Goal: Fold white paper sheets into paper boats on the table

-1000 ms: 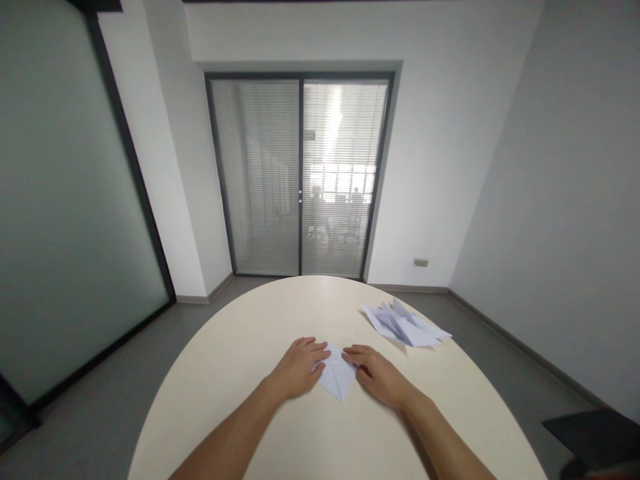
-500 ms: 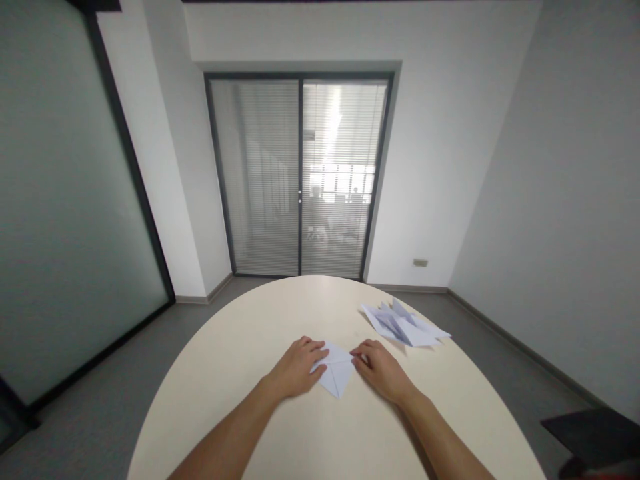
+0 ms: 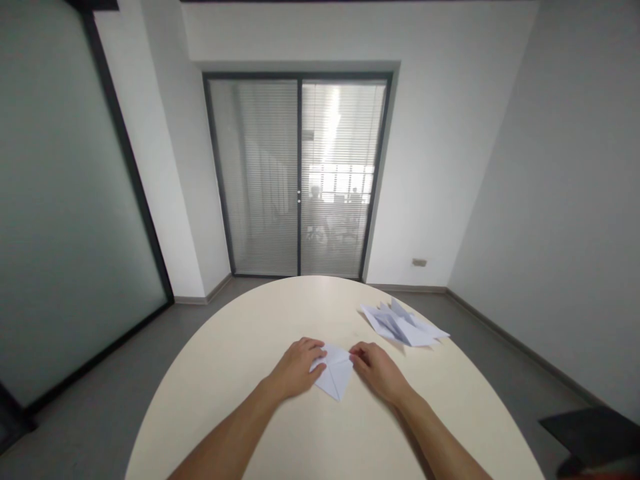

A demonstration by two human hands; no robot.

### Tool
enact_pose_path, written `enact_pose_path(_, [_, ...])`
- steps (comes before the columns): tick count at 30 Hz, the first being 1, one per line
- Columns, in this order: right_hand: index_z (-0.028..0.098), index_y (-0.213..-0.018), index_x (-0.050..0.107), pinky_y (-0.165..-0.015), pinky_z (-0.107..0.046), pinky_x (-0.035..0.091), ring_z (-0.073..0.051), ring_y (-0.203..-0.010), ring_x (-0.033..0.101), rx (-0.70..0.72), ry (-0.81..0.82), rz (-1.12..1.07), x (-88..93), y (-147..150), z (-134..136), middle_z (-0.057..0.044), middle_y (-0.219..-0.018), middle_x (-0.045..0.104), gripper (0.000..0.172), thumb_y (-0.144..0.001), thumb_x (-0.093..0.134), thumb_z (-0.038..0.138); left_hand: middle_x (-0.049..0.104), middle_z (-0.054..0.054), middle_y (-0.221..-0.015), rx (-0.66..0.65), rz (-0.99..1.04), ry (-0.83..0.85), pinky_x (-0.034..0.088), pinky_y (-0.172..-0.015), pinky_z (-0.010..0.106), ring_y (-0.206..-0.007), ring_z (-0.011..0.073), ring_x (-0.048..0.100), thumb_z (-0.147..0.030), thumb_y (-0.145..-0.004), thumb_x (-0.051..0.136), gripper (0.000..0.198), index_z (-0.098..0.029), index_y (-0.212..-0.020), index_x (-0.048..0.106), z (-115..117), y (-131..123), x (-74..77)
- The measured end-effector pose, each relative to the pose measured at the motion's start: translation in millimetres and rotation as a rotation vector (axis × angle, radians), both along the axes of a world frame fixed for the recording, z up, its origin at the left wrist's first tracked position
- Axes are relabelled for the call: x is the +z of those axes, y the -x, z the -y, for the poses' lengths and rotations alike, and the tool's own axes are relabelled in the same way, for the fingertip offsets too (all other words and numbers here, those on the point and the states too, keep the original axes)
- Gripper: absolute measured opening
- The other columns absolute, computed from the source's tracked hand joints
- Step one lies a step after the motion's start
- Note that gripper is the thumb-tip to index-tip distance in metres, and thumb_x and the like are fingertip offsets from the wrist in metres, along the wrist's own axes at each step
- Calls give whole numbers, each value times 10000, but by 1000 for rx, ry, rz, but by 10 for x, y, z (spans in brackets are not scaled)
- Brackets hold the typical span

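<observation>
A small sheet of white paper (image 3: 336, 375), folded with creases meeting near its middle, lies on the table with one corner pointing toward me. My left hand (image 3: 299, 365) rests over its left side, thumb and fingers apart and pressing it down. At the right corner, my right hand (image 3: 375, 367) has its thumb and fingertips closed in a pinch on the paper's edge. The paper's left part is hidden under my left fingers.
A loose pile of folded white papers (image 3: 403, 327) sits toward the table's right far edge. The round cream table (image 3: 240, 427) curves away on both sides. A black flat object (image 3: 595, 430) is at lower right, beyond the table. Glass doors (image 3: 300, 173) stand ahead.
The paper has turned very slightly, its near corner shifting a little toward me. Both hands keep nearly the same places, and the pile is unmoved.
</observation>
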State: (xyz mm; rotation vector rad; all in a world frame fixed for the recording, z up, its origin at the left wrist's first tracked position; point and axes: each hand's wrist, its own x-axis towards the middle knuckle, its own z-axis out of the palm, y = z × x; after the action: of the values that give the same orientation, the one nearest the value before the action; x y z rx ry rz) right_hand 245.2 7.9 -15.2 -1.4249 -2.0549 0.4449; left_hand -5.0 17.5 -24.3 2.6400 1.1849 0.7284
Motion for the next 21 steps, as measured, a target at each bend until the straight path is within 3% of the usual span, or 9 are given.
enact_pose_path(5, [193, -913, 662, -656, -286, 459, -182, -705, 623, 13, 91, -225, -49, 48, -20, -32, -777, 695, 252, -869, 520, 397, 616, 58, -1260, -31, 6, -3, 420, -1014, 382, -1153, 223, 525, -262, -912, 562, 313, -231, -1214, 640, 23, 6, 36])
enact_pose_path(9, [180, -932, 656, -687, -299, 488, -194, -732, 645, -49, 74, -345, -120, 40, -76, -39, -785, 699, 264, -832, 572, 410, 627, 60, -1267, -95, -3, -48, 408, -1022, 408, -1137, 223, 546, -273, -957, 501, 311, -241, -1239, 627, 44, -2, 37])
enact_pose_path(16, [196, -1026, 636, -801, -367, 503, -225, -833, 659, -196, -277, -298, 5, -4, -32, -64, -878, 711, 253, -870, 569, 384, 583, 63, -1357, -138, 56, -68, 286, -1138, 465, -1236, 213, 516, -284, -985, 446, 393, -227, -1370, 500, 120, -58, 66])
enact_pose_path(21, [219, -972, 634, -762, -357, 489, -201, -780, 647, -98, -640, -99, 147, 61, 87, -49, -838, 705, 121, -910, 563, 295, 608, 71, -1327, -55, 291, 24, 319, -1134, 437, -1229, 216, 540, -321, -979, 452, 384, -223, -1338, 551, 118, -166, 87])
